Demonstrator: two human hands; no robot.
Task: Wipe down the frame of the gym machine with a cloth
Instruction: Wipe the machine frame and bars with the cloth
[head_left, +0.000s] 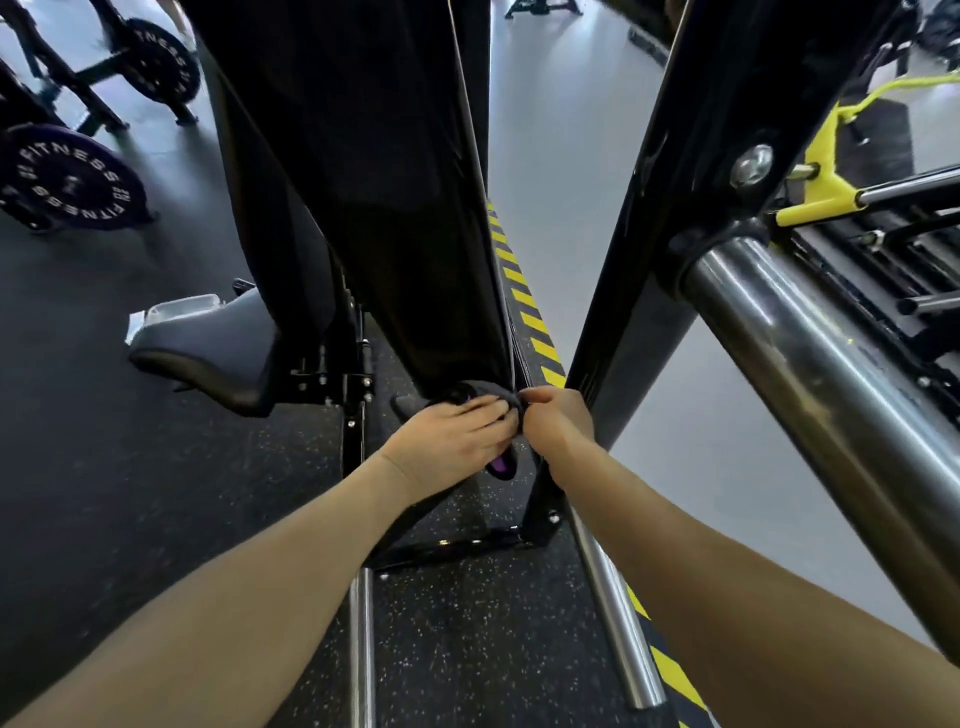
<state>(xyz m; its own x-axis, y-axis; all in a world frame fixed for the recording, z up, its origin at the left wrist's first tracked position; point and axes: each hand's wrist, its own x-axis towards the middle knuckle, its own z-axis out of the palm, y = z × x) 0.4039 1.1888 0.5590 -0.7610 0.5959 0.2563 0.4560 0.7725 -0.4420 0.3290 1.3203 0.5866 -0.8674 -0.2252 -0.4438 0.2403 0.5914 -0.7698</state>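
A glossy black frame post (395, 223) of the gym machine slants down the middle of the view. At its lower end a dark grey cloth (488, 391) with a purple edge is wrapped against the post. My left hand (447, 447) lies over the cloth with fingers stretched along it, pressing it to the post. My right hand (556, 421) pinches the cloth's right end with curled fingers. A second black upright (691, 171) rises just right of my hands, bolted to a black base bar (457, 545).
A black padded seat (218, 358) sticks out at the left. Purple weight plates (67, 179) sit on racks at far left. A thick chrome bar (831, 395) and yellow bracket (821, 192) are at right. Yellow-black hazard tape (524, 301) borders the speckled mat; chrome rails (361, 649) run underneath.
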